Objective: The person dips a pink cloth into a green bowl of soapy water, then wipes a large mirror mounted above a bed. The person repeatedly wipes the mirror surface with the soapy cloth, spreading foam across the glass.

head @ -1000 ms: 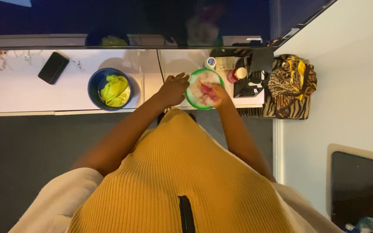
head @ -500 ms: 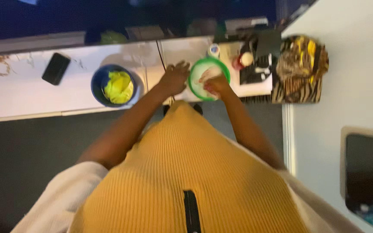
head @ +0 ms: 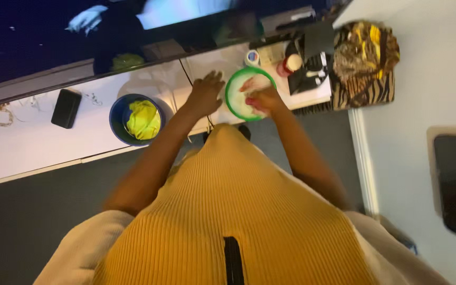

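- Left hand [head: 205, 95]: fingers spread, laid flat on the white counter [head: 38, 142] beside the green bowl [head: 249, 94].
- Right hand [head: 263, 100]: inside the bowl, fingers curled on its pale contents; exact grip cannot be told.
- Judged step: working the contents by hand; the bowl needs steadying.
- Blue bowl [head: 133, 119]: holds a yellow-green cloth.
- Small round tub [head: 252, 57], red-capped bottle [head: 290, 64]: behind the green bowl.

Left hand [head: 205, 95] flat on white bench [head: 27, 142], just beside green-rimmed bowl [head: 231, 105]. Right hand [head: 264, 99] inside the bowl, fingers on pale contents. Blue bowl [head: 116, 124] with yellow-green cloth [head: 142, 119] sits left of the hands. Black phone [head: 66, 108] farther left. Patterned bag [head: 364, 58] at bench's right end.
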